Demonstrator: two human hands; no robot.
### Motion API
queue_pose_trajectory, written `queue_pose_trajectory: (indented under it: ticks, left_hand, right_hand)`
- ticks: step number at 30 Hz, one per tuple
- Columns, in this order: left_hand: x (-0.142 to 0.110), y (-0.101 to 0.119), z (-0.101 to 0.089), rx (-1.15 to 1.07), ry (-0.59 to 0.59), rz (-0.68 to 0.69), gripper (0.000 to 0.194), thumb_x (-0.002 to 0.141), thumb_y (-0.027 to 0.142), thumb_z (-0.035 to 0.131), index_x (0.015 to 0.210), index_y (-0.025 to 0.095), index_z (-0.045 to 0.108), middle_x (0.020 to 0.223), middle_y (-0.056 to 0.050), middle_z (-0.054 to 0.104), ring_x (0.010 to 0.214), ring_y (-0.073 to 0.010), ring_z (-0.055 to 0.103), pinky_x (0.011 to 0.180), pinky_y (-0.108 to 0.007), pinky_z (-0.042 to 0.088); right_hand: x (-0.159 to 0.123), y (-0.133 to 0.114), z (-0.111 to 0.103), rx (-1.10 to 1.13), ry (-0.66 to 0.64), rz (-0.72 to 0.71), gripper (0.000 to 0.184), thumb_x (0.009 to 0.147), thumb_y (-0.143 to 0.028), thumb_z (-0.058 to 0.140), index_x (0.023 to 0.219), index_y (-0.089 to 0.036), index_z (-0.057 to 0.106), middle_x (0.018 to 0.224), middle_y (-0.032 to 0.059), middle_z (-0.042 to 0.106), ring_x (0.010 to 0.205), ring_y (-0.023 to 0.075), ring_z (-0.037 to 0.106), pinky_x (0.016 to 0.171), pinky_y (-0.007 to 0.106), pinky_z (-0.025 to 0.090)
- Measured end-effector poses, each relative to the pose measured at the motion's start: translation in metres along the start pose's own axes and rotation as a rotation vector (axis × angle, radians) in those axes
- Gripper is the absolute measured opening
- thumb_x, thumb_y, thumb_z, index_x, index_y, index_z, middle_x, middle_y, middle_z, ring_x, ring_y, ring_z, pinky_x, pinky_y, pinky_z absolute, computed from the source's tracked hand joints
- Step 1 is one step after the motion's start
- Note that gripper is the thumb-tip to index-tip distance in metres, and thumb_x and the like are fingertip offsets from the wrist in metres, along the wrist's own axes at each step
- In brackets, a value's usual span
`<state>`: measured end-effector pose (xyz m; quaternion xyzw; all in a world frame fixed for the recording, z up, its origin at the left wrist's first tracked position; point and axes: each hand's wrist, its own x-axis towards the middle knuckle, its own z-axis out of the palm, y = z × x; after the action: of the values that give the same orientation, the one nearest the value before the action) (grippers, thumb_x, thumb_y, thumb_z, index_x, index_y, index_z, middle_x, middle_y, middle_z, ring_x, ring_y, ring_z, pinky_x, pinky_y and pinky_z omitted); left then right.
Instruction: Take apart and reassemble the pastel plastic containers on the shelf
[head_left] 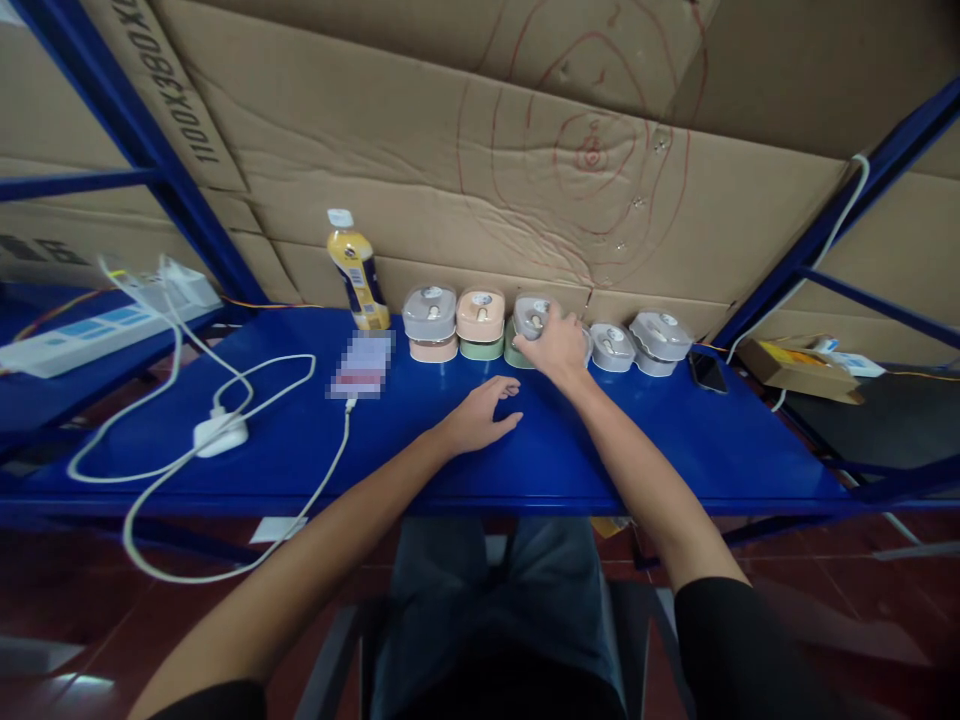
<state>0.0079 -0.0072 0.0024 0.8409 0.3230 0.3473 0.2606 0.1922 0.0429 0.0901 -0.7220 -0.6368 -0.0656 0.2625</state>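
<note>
My right hand (559,345) is wrapped over a grey lidded box (529,311), thumb on its near side and fingers across its right. Under it sits a green box (514,345), partly hidden by the hand. My left hand (484,415) rests on the blue table in front, fingers loosely curled and thumb apart, holding nothing. To the left stand two stacks: a grey box (430,312) on a peach one (433,349), and a peach box (480,314) on a green one (481,347). Right of the hand are a single grey box (613,348) and a grey stack (661,340). Their lids look clear.
A yellow drink bottle (358,275) stands at the back left, near a blurred-out phone-shaped item (363,362) on a white cable. A white charger (220,433), a power strip (112,325), a dark phone (709,372) and an open carton (799,372) lie around. Cardboard (360,150) walls the back.
</note>
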Motion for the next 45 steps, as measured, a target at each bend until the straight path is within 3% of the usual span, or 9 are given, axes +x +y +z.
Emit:
queue_pose_trajectory:
  ticks: [4, 9, 13, 16, 23, 30, 37, 41, 45]
  left_hand:
    - [0.0, 0.0, -0.002, -0.032, 0.136, -0.023, 0.058, 0.096, 0.043, 0.075, 0.145, 0.02, 0.056, 0.135, -0.016, 0.074, 0.126, -0.0321, 0.075, 0.118, -0.06, 0.059]
    - [0.003, -0.005, -0.006, -0.225, 0.281, -0.061, 0.087, 0.088, 0.052, 0.086, 0.158, 0.02, 0.044, 0.154, -0.022, 0.064, 0.144, -0.0365, 0.066, 0.126, -0.062, 0.051]
    - [0.002, -0.006, -0.01, -0.322, 0.141, -0.069, 0.106, 0.077, 0.052, 0.095, 0.161, 0.02, 0.041, 0.158, -0.024, 0.062, 0.149, -0.0393, 0.062, 0.128, -0.062, 0.047]
    - [-0.001, -0.002, -0.011, -0.274, 0.015, -0.073, 0.115, 0.068, 0.052, 0.102, 0.161, 0.021, 0.042, 0.152, -0.021, 0.067, 0.144, -0.0406, 0.066, 0.126, -0.062, 0.049]
    - [-0.002, 0.006, -0.009, -0.047, 0.017, -0.027, 0.122, 0.061, 0.053, 0.105, 0.161, 0.021, 0.045, 0.154, -0.019, 0.065, 0.146, -0.0437, 0.062, 0.125, -0.062, 0.049]
    - [-0.004, 0.003, -0.009, -0.011, -0.011, -0.018, 0.126, 0.068, 0.054, 0.103, 0.17, 0.024, 0.036, 0.154, -0.018, 0.064, 0.144, -0.0422, 0.064, 0.124, -0.063, 0.051]
    - [-0.01, 0.003, -0.009, 0.112, -0.024, 0.187, 0.041, 0.094, 0.044, 0.086, 0.131, 0.026, 0.082, 0.15, -0.017, 0.059, 0.146, -0.0378, 0.06, 0.126, -0.056, 0.051]
    - [-0.008, 0.005, -0.012, 0.125, 0.023, 0.133, 0.032, 0.102, 0.046, 0.075, 0.124, 0.025, 0.084, 0.146, -0.015, 0.06, 0.146, -0.0363, 0.06, 0.127, -0.053, 0.051]
    - [-0.005, -0.003, -0.018, 0.177, 0.199, -0.032, 0.03, 0.1, 0.048, 0.075, 0.113, 0.022, 0.083, 0.139, -0.012, 0.059, 0.139, -0.0343, 0.063, 0.125, -0.051, 0.052]
  right_hand:
    - [-0.009, 0.047, -0.027, 0.243, 0.03, -0.072, 0.087, 0.087, -0.049, 0.074, 0.161, -0.013, 0.048, 0.148, 0.0261, 0.068, 0.135, 0.0456, 0.066, 0.114, 0.063, 0.053]
    - [-0.028, 0.106, -0.041, 0.702, -0.361, -0.432, 0.078, 0.085, -0.047, 0.075, 0.157, -0.024, 0.054, 0.163, 0.0138, 0.063, 0.15, 0.0374, 0.06, 0.126, 0.059, 0.046]
    - [-0.043, 0.115, -0.032, 0.788, -0.704, -0.562, 0.09, 0.077, -0.044, 0.087, 0.159, -0.024, 0.054, 0.165, 0.0134, 0.062, 0.151, 0.0353, 0.06, 0.129, 0.057, 0.045]
    - [-0.048, 0.109, -0.026, 0.734, -0.781, -0.661, 0.099, 0.075, -0.041, 0.092, 0.163, -0.023, 0.051, 0.165, 0.0138, 0.061, 0.154, 0.035, 0.058, 0.131, 0.057, 0.043]
    - [-0.068, 0.091, -0.015, 0.515, -0.457, -0.697, 0.111, 0.071, -0.065, 0.097, 0.164, -0.024, 0.052, 0.162, 0.0194, 0.06, 0.15, 0.0414, 0.059, 0.126, 0.064, 0.048]
    - [-0.061, 0.099, -0.018, 0.606, -0.342, -0.641, 0.073, 0.087, -0.059, 0.084, 0.149, -0.026, 0.064, 0.143, 0.0138, 0.073, 0.13, 0.0377, 0.071, 0.115, 0.06, 0.056]
    - [-0.036, 0.132, -0.023, 0.696, -0.255, -0.362, 0.055, 0.097, -0.059, 0.07, 0.141, -0.026, 0.066, 0.129, 0.0109, 0.078, 0.119, 0.036, 0.074, 0.11, 0.062, 0.058]
    - [-0.035, 0.132, -0.015, 0.691, -0.265, -0.363, 0.056, 0.096, -0.059, 0.072, 0.141, -0.026, 0.067, 0.132, 0.0112, 0.078, 0.122, 0.0361, 0.073, 0.111, 0.062, 0.057]
    - [-0.032, 0.137, -0.015, 0.667, -0.299, -0.356, 0.057, 0.093, -0.059, 0.075, 0.14, -0.027, 0.068, 0.139, 0.0119, 0.076, 0.126, 0.0369, 0.072, 0.114, 0.063, 0.056]
